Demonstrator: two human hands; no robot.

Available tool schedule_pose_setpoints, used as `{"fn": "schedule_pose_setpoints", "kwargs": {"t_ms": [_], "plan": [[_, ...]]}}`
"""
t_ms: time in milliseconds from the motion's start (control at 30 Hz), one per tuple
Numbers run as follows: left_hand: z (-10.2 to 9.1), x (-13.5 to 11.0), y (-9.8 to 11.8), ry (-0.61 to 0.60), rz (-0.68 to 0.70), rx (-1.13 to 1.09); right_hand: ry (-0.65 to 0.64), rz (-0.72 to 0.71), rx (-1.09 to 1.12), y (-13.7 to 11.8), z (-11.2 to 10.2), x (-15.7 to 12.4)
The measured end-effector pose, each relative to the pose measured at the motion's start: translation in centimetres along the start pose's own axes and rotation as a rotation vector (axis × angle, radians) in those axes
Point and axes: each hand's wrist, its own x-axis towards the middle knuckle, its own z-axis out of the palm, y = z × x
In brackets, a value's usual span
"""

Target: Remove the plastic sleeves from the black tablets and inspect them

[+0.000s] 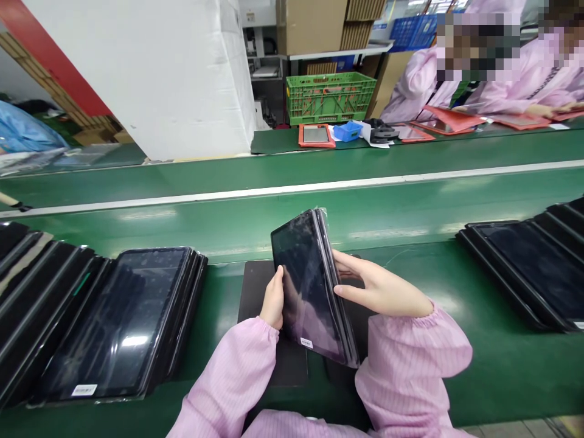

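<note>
I hold a black tablet (306, 286) in a clear plastic sleeve, tilted up on its long edge over a black mat (254, 286) on the green bench. My left hand (274, 299) grips its left edge, thumb on the screen. Against the tablet's back and right edge rests my right hand (376, 286), with its fingers curled onto that edge. A small white label sits near the tablet's lower corner. Both sleeves are pink.
A leaning row of black tablets (118, 322) fills the bench at left. Another row (533, 267) lies at right. Beyond runs a green conveyor (292, 176). Across it are orange trays (316, 135), a green crate (331, 97), and people in pink coats (524, 73).
</note>
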Motion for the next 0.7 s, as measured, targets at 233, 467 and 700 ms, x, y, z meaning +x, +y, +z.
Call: {"fn": "schedule_pose_setpoints", "kwargs": {"t_ms": [233, 467, 700], "plan": [[0.1, -0.2, 0.0, 0.028, 0.013, 0.023, 0.024, -0.032, -0.044, -1.2, 0.8, 0.2], [-0.1, 0.1, -0.2, 0.019, 0.009, 0.016, 0.031, -0.012, -0.05, -1.0, 0.7, 0.2], [-0.4, 0.3, -0.3, -0.002, -0.028, 0.004, 0.046, -0.031, -0.079, -1.6, 1.2, 0.5]]}}
